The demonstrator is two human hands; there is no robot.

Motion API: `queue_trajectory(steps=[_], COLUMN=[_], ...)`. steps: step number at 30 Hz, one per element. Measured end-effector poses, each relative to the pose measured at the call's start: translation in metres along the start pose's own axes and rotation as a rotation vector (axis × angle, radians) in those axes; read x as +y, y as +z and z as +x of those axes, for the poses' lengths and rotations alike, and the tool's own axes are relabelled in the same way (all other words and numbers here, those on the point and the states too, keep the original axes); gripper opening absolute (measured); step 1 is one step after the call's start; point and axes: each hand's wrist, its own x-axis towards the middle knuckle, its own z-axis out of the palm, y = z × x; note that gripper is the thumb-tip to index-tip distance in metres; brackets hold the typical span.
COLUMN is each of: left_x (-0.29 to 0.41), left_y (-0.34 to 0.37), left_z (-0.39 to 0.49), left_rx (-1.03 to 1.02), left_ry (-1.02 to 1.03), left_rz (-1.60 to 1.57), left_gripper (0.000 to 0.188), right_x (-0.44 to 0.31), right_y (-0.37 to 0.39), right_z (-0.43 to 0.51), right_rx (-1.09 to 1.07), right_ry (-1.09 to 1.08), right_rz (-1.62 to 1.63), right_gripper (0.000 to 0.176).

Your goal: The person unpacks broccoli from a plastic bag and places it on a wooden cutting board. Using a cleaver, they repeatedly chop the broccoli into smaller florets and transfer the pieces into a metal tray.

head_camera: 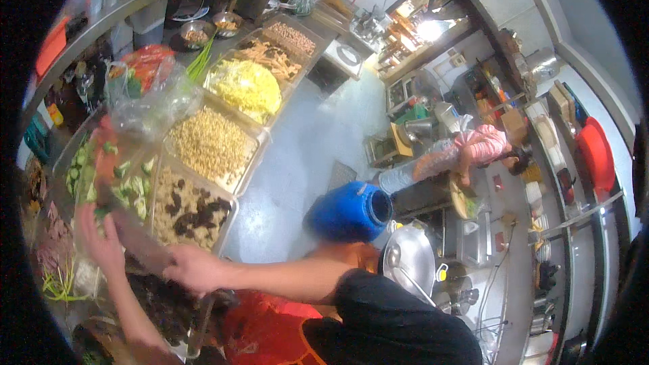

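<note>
My right hand [195, 269] grips the handle end of a blurred, dark, broad blade [144, 248], apparently a kitchen knife. The blade slants up and left towards my left hand [101, 241]. That hand lies palm down by some green vegetable pieces, its fingers stretched out; blur hides whether it holds any. Just beyond are pale green broccoli pieces [134, 190] in a metal tray. Beside them a tray holds pale minced food with dark pieces [192, 208]. Sliced green vegetable [76, 172] lies at the far left, with purplish shreds [53, 238] nearer me.
More trays hold chopped pale-yellow food [210, 147], yellow shreds [243, 86] and peanuts [291, 38]. Plastic bags [152, 96] cover part of the counter. A blue barrel [350, 212] and a wok [408, 256] stand to my right. Another person [481, 144] works at the opposite counter.
</note>
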Motion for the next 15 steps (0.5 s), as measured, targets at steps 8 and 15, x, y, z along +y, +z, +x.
queue_trajectory(steps=[8, 15], left_x=[-0.063, -0.099], left_y=[-0.109, -0.302], left_z=[-0.085, -0.212], left_rx=[-0.074, 0.385], left_ry=[-0.149, -0.995], left_rz=[0.133, 0.203], left_gripper=[0.049, 0.069], right_x=[0.022, 0.001], right_y=[-0.100, -0.064], right_z=[-0.061, -0.072], right_rx=[0.170, -0.022], right_ry=[-0.077, 0.196], right_rz=[-0.418, -0.155], right_gripper=[0.022, 0.024])
